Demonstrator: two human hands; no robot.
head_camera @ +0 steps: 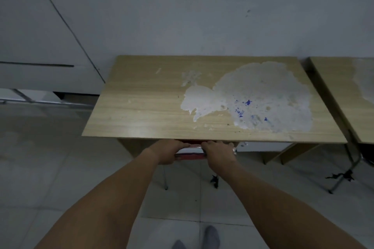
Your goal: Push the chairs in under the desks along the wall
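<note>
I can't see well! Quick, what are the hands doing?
Left hand: closed on the red chair back, at the desk edge.
Right hand: closed on the same chair back.

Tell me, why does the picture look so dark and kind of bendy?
Head view: the room is dim, with one soft glare patch on the tan wooden desk top. The wide lens bows the straight desk edges. The hands gripping the red chair back look slightly blurred.
</note>
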